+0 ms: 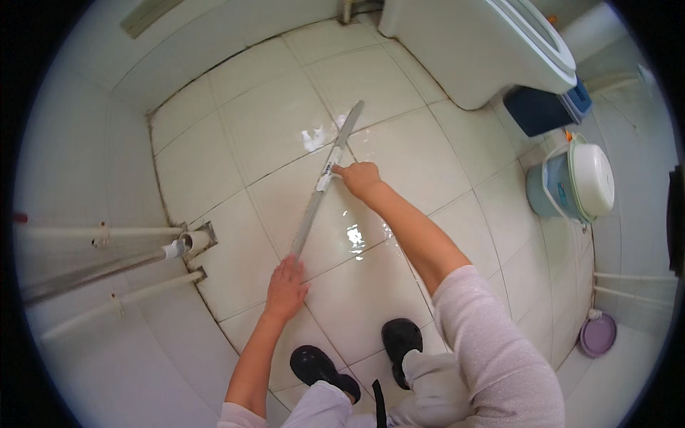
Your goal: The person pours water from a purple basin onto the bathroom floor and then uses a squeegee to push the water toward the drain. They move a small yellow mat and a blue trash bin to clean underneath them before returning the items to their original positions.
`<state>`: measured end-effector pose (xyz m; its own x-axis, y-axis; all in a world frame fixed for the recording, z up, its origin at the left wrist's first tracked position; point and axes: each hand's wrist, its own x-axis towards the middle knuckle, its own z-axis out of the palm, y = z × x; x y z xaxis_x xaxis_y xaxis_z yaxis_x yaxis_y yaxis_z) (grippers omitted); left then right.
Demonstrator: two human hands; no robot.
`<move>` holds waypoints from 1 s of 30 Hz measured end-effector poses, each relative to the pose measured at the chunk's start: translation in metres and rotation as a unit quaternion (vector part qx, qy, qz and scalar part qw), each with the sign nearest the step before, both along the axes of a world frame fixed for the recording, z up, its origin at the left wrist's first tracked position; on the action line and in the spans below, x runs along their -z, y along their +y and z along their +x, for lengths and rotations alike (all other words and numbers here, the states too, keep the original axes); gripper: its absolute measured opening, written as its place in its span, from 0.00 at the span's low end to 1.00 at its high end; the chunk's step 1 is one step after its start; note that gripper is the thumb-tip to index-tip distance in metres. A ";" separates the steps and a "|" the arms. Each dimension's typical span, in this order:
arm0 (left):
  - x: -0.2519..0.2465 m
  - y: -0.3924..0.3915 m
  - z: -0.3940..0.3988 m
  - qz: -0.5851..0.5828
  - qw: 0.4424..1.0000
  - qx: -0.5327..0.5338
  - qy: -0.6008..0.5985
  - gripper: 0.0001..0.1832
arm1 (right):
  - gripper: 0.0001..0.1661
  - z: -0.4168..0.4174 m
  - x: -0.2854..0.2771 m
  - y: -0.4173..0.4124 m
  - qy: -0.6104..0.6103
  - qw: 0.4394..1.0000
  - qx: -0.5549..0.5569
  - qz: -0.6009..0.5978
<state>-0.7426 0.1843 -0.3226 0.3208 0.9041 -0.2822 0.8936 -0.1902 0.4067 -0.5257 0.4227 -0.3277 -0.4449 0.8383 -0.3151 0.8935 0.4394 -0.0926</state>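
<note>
Across the pale floor tiles lies a long, narrow grey strip (309, 216) with a white bracket (328, 170) at its middle, much like the head of a floor squeegee. The bracket bears dark writing. My left hand (288, 289) holds the near end of the strip, its fingers over the end and the thumb out to the side. At the bracket, my right hand (359, 179) is curled, with a fingertip on the bracket's right edge. The far end of the strip points away from me, touched by neither hand.
A white toilet (471, 53) stands at the upper right, beside a dark blue bin (540, 109) and a lidded bucket (551, 184). Pipes and a pole (107, 272) run along the left wall. A purple basin (598, 335) sits far right. Black shoes (316, 366) are at the bottom.
</note>
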 end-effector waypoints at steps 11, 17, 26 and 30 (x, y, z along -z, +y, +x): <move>0.022 0.048 0.063 -0.008 0.998 0.048 -0.031 0.32 | 0.26 0.249 -0.028 -0.147 -0.053 0.982 0.169 -0.068; 0.011 0.057 0.114 -0.051 0.990 0.119 0.060 0.40 | 0.25 0.310 -0.042 -0.224 -0.075 0.964 0.239 -0.093; 0.007 0.060 0.143 -0.112 0.979 0.094 0.143 0.45 | 0.22 0.282 -0.050 -0.068 -0.005 0.981 0.185 0.064; 0.013 0.059 0.147 -0.112 0.984 0.076 0.114 0.44 | 0.22 0.266 -0.001 0.016 0.005 0.975 0.206 0.086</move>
